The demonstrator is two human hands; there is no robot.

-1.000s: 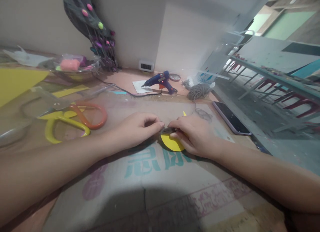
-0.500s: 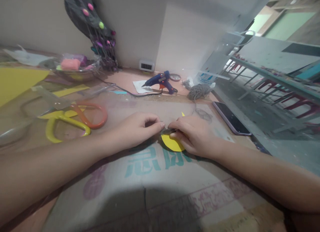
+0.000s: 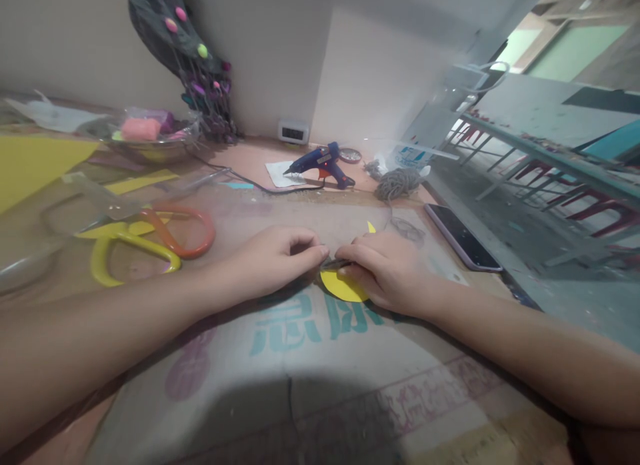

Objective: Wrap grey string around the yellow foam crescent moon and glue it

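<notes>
My right hand [image 3: 387, 271] is closed in a pinch on a yellow paper cutout [image 3: 345, 286] with a rounded lower edge. A pointed yellow tip shows behind that hand, and the middle is hidden. Grey yarn [image 3: 331, 265] lies along the cutout's upper edge, running under my right fingers. My left hand [image 3: 285, 255] is closed too, thumb and forefinger pressed together at the cutout's left end, touching or nearly touching the yarn. What sits between those fingertips is too small to make out. Both hands are low over a printed cardboard sheet [image 3: 250, 391].
Scissors [image 3: 145, 235] with orange and yellow handles lie left. A blue glue gun [image 3: 320, 163] rests at the back by a white digital clock [image 3: 293, 131]. Rightward are a grey yarn bundle [image 3: 397, 183] and a phone [image 3: 463, 238]. A bowl of clay packs [image 3: 150, 148] stands back left.
The yellow cutout has tilted slightly in my right hand, and the grey yarn on its upper edge shows more as a straight strand. Both hands have barely moved.
</notes>
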